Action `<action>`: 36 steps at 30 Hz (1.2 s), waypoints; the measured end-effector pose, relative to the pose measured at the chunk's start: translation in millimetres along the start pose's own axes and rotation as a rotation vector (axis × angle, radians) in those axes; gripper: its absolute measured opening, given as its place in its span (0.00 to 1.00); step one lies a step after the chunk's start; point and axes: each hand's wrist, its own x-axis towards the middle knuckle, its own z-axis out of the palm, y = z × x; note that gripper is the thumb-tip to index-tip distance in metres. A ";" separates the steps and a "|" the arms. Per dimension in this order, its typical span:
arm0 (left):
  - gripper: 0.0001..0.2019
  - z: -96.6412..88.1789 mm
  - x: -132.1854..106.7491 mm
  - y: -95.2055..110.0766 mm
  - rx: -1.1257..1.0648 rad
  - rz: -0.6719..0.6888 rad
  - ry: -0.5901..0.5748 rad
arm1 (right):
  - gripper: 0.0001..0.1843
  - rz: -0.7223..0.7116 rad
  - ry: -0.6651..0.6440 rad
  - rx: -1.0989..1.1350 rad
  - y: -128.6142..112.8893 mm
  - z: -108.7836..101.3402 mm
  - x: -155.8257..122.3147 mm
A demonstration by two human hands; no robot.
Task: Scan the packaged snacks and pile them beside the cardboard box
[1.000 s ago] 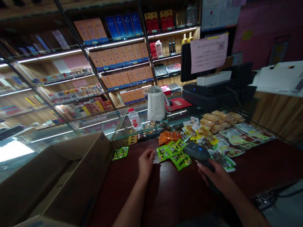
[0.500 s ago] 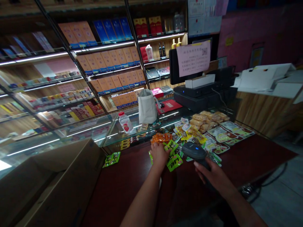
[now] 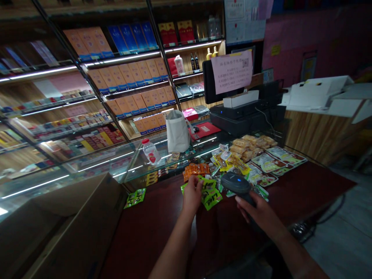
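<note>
A: What are the hands doing right now?

B: The right hand point(image 3: 255, 213) is closed around a black barcode scanner point(image 3: 235, 183), with the fingers wrapped under it and a small blue light showing on top. The left hand point(image 3: 192, 195) is curled at the edge of a small pile of green packets point(image 3: 210, 198). Its fingertips are hidden, so I can't tell whether it's holding one.

A: So how much looks done, and how much is left?

B: Only the layout gives any clue. One green packet point(image 3: 134, 198) lies by itself on the dark red counter point(image 3: 151, 228), well to the left of the left hand. Most of the rest is bunched ahead of the hands. Orange packets point(image 3: 196, 171) sit just beyond the left hand, and yellow packets point(image 3: 229, 161) lie between the hands but farther out. Flat white packets with red print point(image 3: 264, 170) lie beyond the right hand, next to a heap of pale snack bags point(image 3: 247, 147).

A: Is anything packed yet?

B: I can't tell. An open cardboard box point(image 3: 72, 228) stands to the left of the left hand, but its inside is too dark to see. Far ahead of both hands, a white cloth bag point(image 3: 177, 131) and a plastic bottle point(image 3: 150, 152) stand on a glass case point(image 3: 95, 166), and no packets show in the bag's opening
</note>
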 end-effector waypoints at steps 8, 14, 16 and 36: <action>0.21 -34.9 -50.9 10.7 -0.688 -0.301 -0.077 | 0.18 -0.012 -0.027 0.014 -9.7 29.9 5.9; 0.25 -56.0 -67.0 3.0 -0.873 -0.390 -0.052 | 0.19 -0.043 -0.096 0.005 -9.2 47.0 4.6; 0.24 -63.0 -66.9 -3.8 -0.829 -0.382 0.040 | 0.20 -0.052 -0.115 -0.006 -9.5 47.8 1.2; 0.22 -96.2 -65.6 -41.8 -0.668 -0.388 0.482 | 0.19 -0.091 -0.331 -0.157 -42.0 54.7 -36.7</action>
